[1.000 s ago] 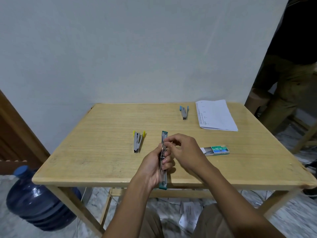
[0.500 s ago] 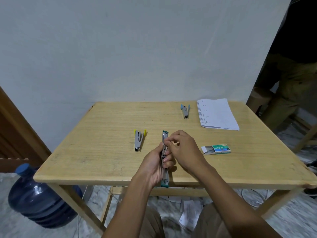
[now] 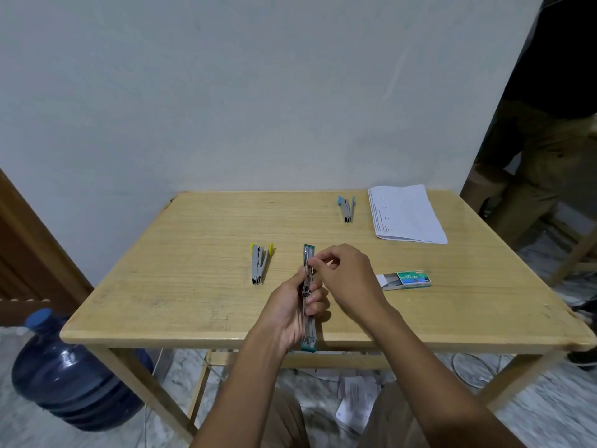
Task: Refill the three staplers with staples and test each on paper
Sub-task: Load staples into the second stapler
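The fingers (image 3: 319,257) of the right hand (image 3: 350,274) are curled into a pinch on the magazine of the teal stapler (image 3: 309,253). Whether a strip of staples also sits between them is too small to tell. The left hand (image 3: 287,313) grips that stapler round its middle, fingers wrapped over the metal rail. It holds the stapler swung fully open and lengthwise above the near edge of the counter (image 3: 193,302).

By the look of it, the refill of 1 of the 3 staplers is in hand. The next move calls for seating a strip flat in the channel, then folding the top shut without jamming it.

Right of the teal stapler lies the staple box (image 3: 408,279), its tray slid out. Left of the teal stapler lies the yellow stapler (image 3: 259,265). Beyond it, to the right, are the blue stapler (image 3: 346,210) and, further right, the paper (image 3: 407,216) for testing.
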`<state>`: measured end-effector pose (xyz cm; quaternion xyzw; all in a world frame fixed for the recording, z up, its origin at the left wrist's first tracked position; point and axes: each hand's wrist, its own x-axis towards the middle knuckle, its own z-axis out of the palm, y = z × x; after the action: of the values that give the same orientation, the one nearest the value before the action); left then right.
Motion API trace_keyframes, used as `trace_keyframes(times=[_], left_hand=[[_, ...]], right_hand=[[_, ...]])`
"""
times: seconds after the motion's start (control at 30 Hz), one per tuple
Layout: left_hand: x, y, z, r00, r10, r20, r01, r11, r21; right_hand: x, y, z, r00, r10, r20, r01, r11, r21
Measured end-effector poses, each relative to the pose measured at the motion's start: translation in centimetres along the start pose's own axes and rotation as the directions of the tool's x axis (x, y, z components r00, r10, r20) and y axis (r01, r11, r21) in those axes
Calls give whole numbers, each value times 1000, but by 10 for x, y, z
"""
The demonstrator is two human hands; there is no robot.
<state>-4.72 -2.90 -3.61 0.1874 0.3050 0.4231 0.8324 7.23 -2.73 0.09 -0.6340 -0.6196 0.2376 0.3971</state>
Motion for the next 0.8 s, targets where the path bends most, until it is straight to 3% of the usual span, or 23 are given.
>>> trace_keyframes(times=[0.17,0.33,0.5,0.67,0.8], left_hand=[[-4,3,3,999,19,-30,-20,999,-32],[-9,6,6,996,64,-70,-71,992,-108],[-8,7,6,996,88,-21,-91,973,-214],[-6,7,5,992,119,-37,-124,970,-208],[-12,5,9,996,70,50,-62,987,-146]], right_hand=[[-13,10,-11,992,-119,51,116,991,69],[-34,16,-23,881,-288,376,302,953,21],[-43,20,-34,783,-288,551,407,907,-104],[-38,24,-43,822,-444,356,442,892,93],[-29,18,-49,904,-391,173,355,912,204]])
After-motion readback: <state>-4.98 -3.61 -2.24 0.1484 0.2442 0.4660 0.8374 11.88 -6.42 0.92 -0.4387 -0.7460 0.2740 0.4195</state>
